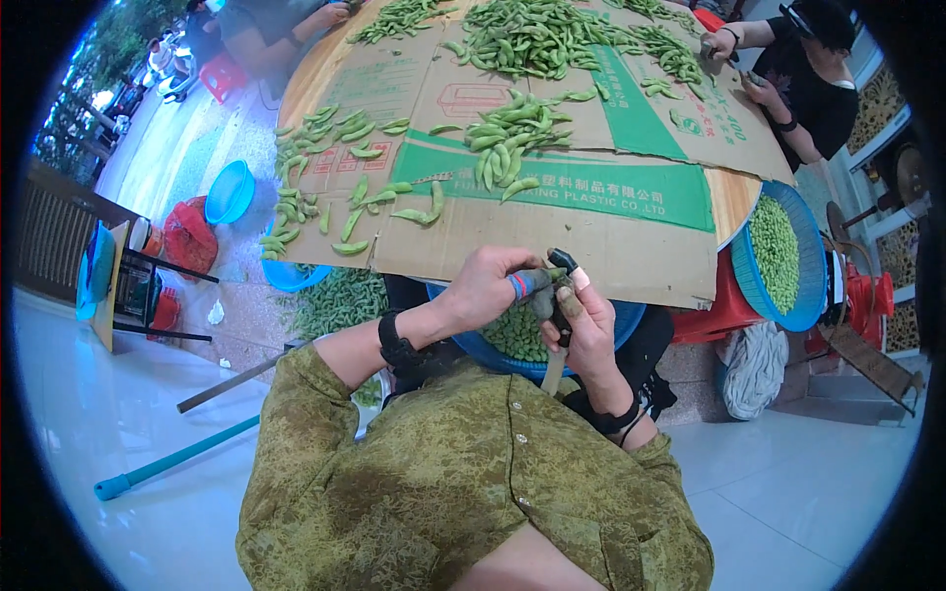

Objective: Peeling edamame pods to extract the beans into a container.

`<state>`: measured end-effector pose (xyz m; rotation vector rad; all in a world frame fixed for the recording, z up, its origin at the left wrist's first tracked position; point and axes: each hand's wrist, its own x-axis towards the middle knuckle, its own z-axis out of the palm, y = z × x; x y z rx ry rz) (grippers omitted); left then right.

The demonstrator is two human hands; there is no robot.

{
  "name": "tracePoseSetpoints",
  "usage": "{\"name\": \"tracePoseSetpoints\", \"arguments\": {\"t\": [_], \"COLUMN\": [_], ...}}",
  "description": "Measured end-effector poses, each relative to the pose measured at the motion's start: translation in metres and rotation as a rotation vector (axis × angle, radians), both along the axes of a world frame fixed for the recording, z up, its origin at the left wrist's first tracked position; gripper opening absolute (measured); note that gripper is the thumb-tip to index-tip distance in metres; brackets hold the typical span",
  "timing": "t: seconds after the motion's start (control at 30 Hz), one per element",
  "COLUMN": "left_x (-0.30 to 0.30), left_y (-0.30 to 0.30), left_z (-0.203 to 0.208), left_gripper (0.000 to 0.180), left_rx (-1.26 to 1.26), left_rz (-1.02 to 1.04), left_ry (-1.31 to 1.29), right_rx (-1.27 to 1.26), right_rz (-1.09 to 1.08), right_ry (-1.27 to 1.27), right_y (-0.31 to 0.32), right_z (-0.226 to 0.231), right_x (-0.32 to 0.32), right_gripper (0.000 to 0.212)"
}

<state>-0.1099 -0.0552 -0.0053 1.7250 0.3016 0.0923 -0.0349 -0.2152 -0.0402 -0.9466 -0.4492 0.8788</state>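
My left hand (492, 290) and my right hand (588, 320) meet over a blue basin (625, 322) of shelled green beans (517, 335), just off the table's near edge. Both are closed around a small green bean pod (560, 278), mostly covered by my fingers. Grey-blue covering wraps fingertips of the left hand; dark covers and a pale wrap sit on fingers of the right. Each wrist wears a black band. Ahead, unshelled bean pods (503, 138) lie in a pile on flattened cardboard (434, 251), with loose pods (350, 247) scattered to the left.
A larger pod heap (532, 39) covers the table's far part. At the right, a person (818, 79) handles pods; another person's arm (315, 22) reaches in at far left. A blue basket (788, 295) of shelled beans stands right. Empty pods (340, 300) cover the floor left, near a teal pole (177, 461).
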Motion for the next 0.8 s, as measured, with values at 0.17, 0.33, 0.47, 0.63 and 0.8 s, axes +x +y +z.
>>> {"name": "tracePoseSetpoints", "arguments": {"t": [0.17,0.33,0.47,0.63,0.8], "left_x": [-0.001,-0.003,-0.004,0.002,0.003], "left_y": [0.001,-0.002,0.001,0.007,0.010], "left_z": [-0.011,-0.003,-0.006,-0.018,-0.012], "left_gripper": [0.016,0.015,0.014,0.011,0.012], "left_rx": [-0.035,0.082,0.293,-0.519,-1.002], "left_rz": [-0.016,-0.032,-0.038,-0.058,-0.171], "left_ry": [-0.088,-0.134,-0.170,0.070,0.103], "right_rx": [0.069,0.072,0.031,0.051,-0.002], "right_rz": [0.046,0.044,0.018,0.031,-0.013], "right_ry": [0.126,0.115,0.018,-0.012,-0.412], "right_y": [-0.002,-0.003,-0.004,-0.005,-0.009], "right_z": [0.001,0.001,-0.008,-0.011,-0.016], "right_x": [0.001,0.002,0.002,0.007,0.013], "right_gripper": [0.042,0.040,0.040,0.036,0.039]}}
